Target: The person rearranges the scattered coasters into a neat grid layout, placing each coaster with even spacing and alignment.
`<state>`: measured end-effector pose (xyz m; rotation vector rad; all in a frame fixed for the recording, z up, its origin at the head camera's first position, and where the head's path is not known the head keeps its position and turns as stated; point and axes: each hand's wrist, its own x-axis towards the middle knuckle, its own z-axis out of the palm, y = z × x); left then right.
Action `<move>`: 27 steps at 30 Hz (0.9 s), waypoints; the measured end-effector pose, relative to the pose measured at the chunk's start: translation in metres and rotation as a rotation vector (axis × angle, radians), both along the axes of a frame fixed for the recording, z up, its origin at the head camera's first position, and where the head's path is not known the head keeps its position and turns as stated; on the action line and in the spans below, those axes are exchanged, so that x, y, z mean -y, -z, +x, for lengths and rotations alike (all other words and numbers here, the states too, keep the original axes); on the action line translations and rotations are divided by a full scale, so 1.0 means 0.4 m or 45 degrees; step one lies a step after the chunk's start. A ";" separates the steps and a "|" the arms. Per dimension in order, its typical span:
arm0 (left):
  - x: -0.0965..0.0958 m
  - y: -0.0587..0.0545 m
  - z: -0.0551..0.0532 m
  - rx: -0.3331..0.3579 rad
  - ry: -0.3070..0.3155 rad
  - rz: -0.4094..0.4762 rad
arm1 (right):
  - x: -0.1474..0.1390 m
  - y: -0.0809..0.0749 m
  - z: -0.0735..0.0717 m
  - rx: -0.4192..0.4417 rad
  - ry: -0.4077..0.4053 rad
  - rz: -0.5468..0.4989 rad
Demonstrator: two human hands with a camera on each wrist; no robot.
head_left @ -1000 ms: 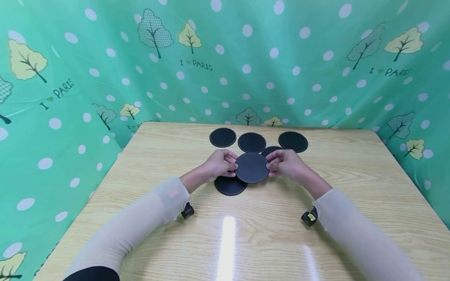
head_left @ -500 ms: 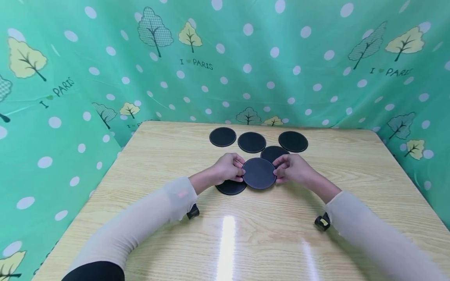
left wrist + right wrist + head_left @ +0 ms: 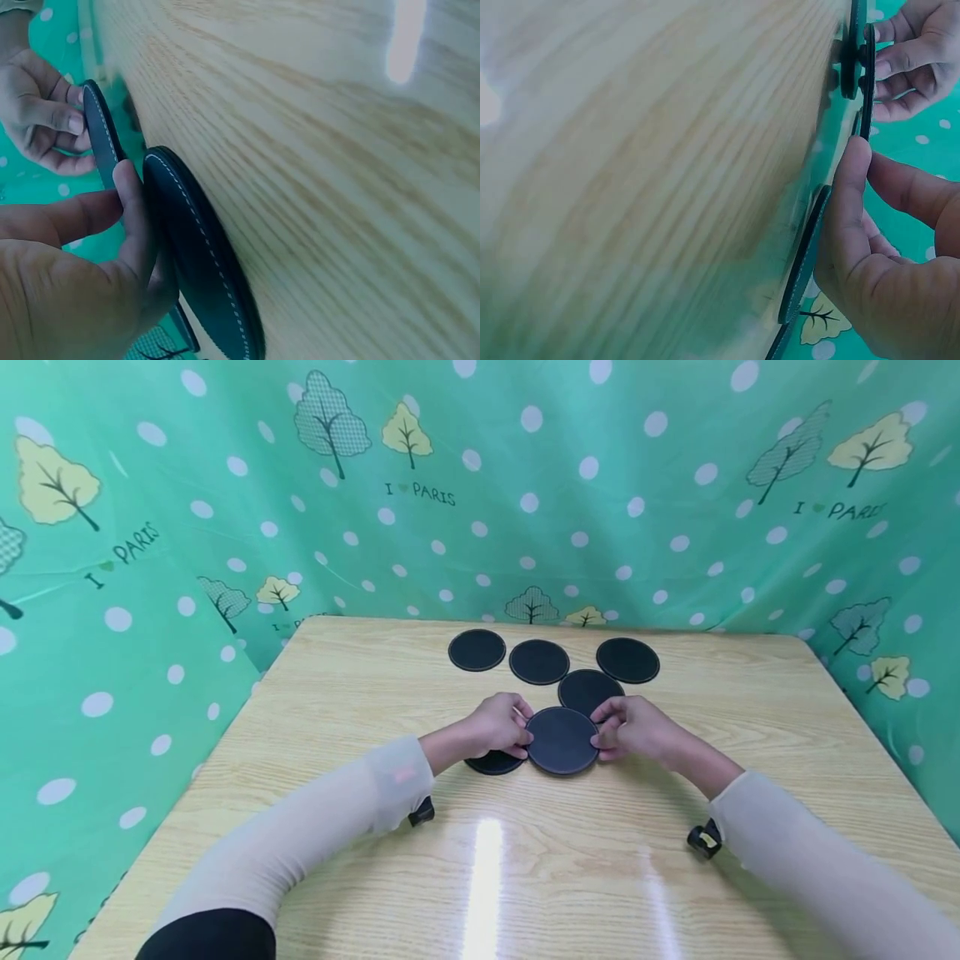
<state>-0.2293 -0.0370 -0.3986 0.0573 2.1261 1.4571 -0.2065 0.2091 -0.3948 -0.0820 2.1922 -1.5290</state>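
Observation:
A round black coaster is held level between both hands, a little above the table. On its left edge my left hand pinches it between thumb and fingers. My right hand pinches the opposite edge. The left wrist view shows the pale stitching along the held coaster's rim. Below the left hand lies another black coaster, partly hidden by that hand; its edge looks layered in the left wrist view. Just behind the held coaster, one more coaster lies flat, its front edge overlapped in the head view.
Three more black coasters lie along the back of the wooden table: a left one, a middle one and a right one. A green patterned cloth hangs behind the table and at its left.
Both hands have carried the coaster to the right and toward the person, away from above the coaster at the left. More of the coaster behind it now shows.

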 end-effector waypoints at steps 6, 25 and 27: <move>-0.027 -0.017 0.008 -0.061 0.019 -0.173 | -0.009 0.008 -0.002 0.041 -0.006 -0.005; -0.052 -0.026 0.015 -0.155 0.111 -0.278 | -0.014 0.018 -0.007 0.070 0.012 0.091; -0.052 -0.026 0.015 -0.155 0.123 -0.282 | -0.013 0.019 -0.007 0.078 0.015 0.103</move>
